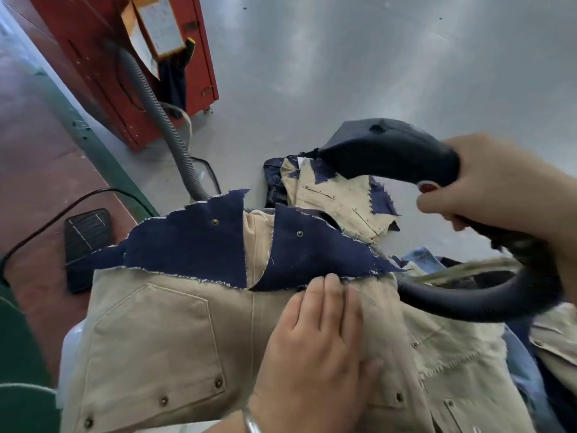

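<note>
Across the white stand's (pixel 70 339) top, left hand (pixel 315 348) lies flat, fingers straight, pinning the beige canvas garment (pixel 156 332) with 2 navy flaps (pixel 193 245) taut, while right hand (pixel 499 189) clamps the dark blue plastic hose nozzle (pixel 390 151) above it.

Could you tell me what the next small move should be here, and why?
Probably bring the hose tool in the right hand down toward the navy flaps just ahead of the left hand. That hand lies flat on the beige garment, holding it smooth, while the tool is held up beyond it, not on this fabric.
</note>
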Demonstrator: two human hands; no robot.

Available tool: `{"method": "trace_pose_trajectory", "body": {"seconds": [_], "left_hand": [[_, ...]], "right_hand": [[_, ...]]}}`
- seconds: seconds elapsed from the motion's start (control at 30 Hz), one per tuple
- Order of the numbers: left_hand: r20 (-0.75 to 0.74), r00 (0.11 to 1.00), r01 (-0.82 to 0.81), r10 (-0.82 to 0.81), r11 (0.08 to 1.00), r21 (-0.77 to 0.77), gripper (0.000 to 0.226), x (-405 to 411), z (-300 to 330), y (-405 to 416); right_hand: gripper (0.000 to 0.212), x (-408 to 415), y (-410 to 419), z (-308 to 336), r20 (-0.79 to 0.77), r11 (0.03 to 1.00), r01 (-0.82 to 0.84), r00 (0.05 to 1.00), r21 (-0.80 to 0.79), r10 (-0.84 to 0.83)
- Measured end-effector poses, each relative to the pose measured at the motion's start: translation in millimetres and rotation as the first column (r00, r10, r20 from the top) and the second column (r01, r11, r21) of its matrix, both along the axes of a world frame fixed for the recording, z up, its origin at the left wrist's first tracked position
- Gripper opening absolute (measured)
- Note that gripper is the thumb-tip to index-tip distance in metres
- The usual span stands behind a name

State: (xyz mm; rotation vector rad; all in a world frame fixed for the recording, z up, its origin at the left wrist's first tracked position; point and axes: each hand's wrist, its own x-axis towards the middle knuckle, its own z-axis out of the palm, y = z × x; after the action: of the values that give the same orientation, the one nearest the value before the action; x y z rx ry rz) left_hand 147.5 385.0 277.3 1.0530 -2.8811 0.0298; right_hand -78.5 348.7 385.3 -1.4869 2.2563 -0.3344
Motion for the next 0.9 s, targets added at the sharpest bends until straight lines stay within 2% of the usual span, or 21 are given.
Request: {"method": "trace_pose_trajectory", "body": {"seconds": [0.07, 0.13, 0.23, 0.33, 0.37, 0.47, 0.6, 0.77, 0.83, 0.9], "left_hand": [[-0.005, 1.000, -0.025, 0.025, 1.000, -0.012, 0.075, -1.4, 0.6, -3.7], [0.003, 0.999, -0.035, 0.035, 0.999, -0.020, 0.076, -3.3, 0.5, -6.7], [0.018, 0.999, -0.026, 0.027, 0.999, -0.025, 0.074, -5.1, -0.5, -7.9], [0.021, 0.999, -0.023, 0.024, 0.999, -0.031, 0.074, -5.8, -1.8, -6.7], [0.026, 0.999, -0.024, 0.025, 0.999, -0.034, 0.073, -5.9, -1.9, -6.4], [0.051, 0.998, -0.044, 0.045, 0.999, -0.020, 0.074, -6.2, -0.6, -7.9], [0.057, 0.997, -0.046, 0.046, 0.999, 0.006, 0.074, -6.8, 1.4, -7.1], [0.031, 0.998, -0.049, 0.048, 0.998, 0.030, 0.073, -3.6, 1.1, -7.5], [0.021, 0.999, -0.047, 0.046, 0.998, 0.034, 0.072, -2.4, -0.2, -7.7], [0.001, 0.999, -0.040, 0.040, 0.999, 0.030, 0.071, -2.3, -2.0, -6.9]], "right_hand": [[0.018, -7.1, 28.2, 6.1, -0.029, 0.999, 0.040, 0.999, 0.032, -0.039], [0.031, -7.8, 55.4, 5.0, -0.048, 0.993, 0.069, 0.997, 0.092, -0.065], [0.045, -5.3, 79.2, -11.9, -0.007, 0.981, 0.052, 0.999, 0.187, -0.051], [0.024, 7.8, 76.7, -31.6, -0.013, 0.963, 0.013, 1.000, 0.268, -0.009], [0.016, 10.0, 72.2, -36.2, -0.008, 0.963, 0.011, 1.000, 0.268, -0.009], [0.016, 15.1, 50.3, -43.1, 0.060, 0.980, 0.008, 0.998, 0.199, -0.021], [0.011, 13.0, 11.2, -50.4, 0.078, 0.990, 0.042, 0.996, 0.134, -0.053], [0.009, -20.5, 22.5, -17.4, 0.082, 0.989, 0.138, 0.988, -0.048, -0.133], [0.023, -25.0, 45.9, -3.4, 0.056, 0.992, 0.126, 0.991, -0.028, -0.124], [0.039, -22.1, 66.5, -0.1, 0.000, 0.992, 0.108, 0.994, 0.069, -0.109]]}}
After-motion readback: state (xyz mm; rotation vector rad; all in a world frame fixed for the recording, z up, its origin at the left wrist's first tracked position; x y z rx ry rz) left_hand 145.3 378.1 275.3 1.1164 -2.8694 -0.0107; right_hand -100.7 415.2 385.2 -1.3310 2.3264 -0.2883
